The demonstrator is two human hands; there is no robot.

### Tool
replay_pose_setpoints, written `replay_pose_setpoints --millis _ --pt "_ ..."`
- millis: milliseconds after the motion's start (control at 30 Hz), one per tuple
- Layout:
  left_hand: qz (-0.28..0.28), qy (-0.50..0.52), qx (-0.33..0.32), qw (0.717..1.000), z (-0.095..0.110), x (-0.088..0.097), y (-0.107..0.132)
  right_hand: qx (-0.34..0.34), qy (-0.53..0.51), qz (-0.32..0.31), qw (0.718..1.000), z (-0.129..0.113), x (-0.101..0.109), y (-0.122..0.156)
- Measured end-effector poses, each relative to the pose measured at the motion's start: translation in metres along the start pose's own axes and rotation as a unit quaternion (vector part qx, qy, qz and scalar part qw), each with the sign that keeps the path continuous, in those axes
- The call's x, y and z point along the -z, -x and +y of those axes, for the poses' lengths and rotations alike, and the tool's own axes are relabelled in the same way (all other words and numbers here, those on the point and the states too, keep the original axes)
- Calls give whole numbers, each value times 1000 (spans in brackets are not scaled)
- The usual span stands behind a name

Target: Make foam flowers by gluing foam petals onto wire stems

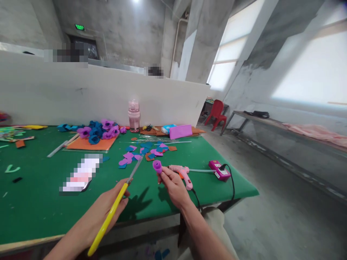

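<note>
My left hand (112, 202) is closed around yellow-handled scissors (110, 216), seen edge-on, with their narrow silvery blades pointing up and away. Between the fingertips of my right hand (172, 185) is a small purple rolled flower (157, 166), its spiral top facing me. Just beyond both hands lie scattered purple, blue and brown cut pieces (130, 156) on the green tabletop (35, 209). Right of my right hand, a pink glue gun (182, 172) rests on its side, a translucent glue stick coming out of its back.
A magenta power strip (219, 170) with a black cable sits near the right edge. Left are a phone (85, 173) and finished purple and blue flowers (97, 130) on orange sheets (89, 143). A pink bottle (134, 116) stands by the white partition (108, 90).
</note>
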State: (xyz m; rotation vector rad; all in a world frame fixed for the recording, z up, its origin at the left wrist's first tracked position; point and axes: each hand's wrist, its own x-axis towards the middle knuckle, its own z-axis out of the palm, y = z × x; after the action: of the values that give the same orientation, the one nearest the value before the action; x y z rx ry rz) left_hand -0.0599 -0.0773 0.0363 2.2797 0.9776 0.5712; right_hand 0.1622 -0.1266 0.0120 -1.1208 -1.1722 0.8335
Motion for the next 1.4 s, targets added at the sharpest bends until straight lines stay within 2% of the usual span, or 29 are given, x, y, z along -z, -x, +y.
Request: replay_pose_setpoints --millis 100,300,533,1000,1400 --pt "-30 -27 3 999 10 0 2 57 81 -7 995 -5 1 2" --pt "2 -66 -15 998 21 -10 7 103 114 -30 988 -6 3 4" --pt "-36 -71 -9 997 27 -12 7 75 84 -55 992 -2 5 5" --pt "-47 -64 -14 997 25 -18 8 4 -11 -93 996 -1 -2 10" --pt "-63 -71 -3 995 35 -13 8 -7 -29 -107 994 4 -2 10"
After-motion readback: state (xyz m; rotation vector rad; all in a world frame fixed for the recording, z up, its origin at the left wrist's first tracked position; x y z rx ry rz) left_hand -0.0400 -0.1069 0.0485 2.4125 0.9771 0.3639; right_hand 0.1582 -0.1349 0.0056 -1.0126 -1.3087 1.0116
